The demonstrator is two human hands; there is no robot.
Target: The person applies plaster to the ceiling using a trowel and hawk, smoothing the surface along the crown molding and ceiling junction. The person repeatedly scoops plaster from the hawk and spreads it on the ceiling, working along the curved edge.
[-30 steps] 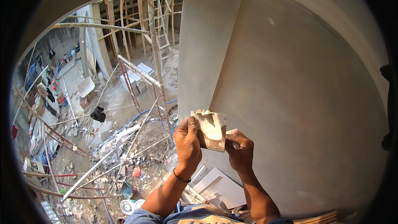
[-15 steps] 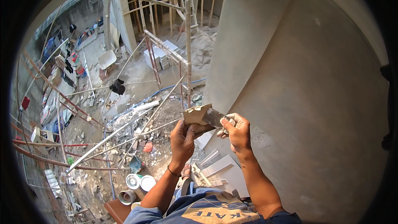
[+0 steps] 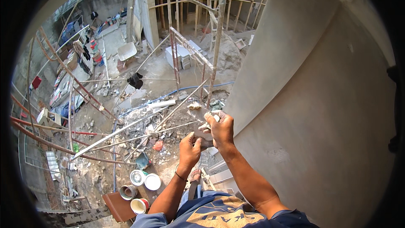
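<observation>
My left hand [image 3: 190,151] is closed on a flat trowel [image 3: 206,143], held up in front of my chest; much of it is hidden behind my right hand. My right hand [image 3: 222,130] grips a putty knife whose plaster-caked handle [image 3: 208,120] shows between the fingers. The two tools overlap, and I cannot tell exactly where they touch. A pale lump of plaster [image 3: 194,106] sits at the far edge of the tools.
A smooth plastered wall [image 3: 303,126] rises close on my right. Scaffold poles [image 3: 216,46] and slanting bars stand ahead and left. Far below lie rubble [image 3: 139,118], a wheelbarrow [image 3: 127,51] and stacked pale blocks [image 3: 183,57]. Several buckets [image 3: 152,181] stand by a brown board [image 3: 118,206].
My right hand has moved left and across the trowel, bringing the putty knife toward its far edge. The trowel has tilted so its face shows less. The view has shifted, showing more buckets.
</observation>
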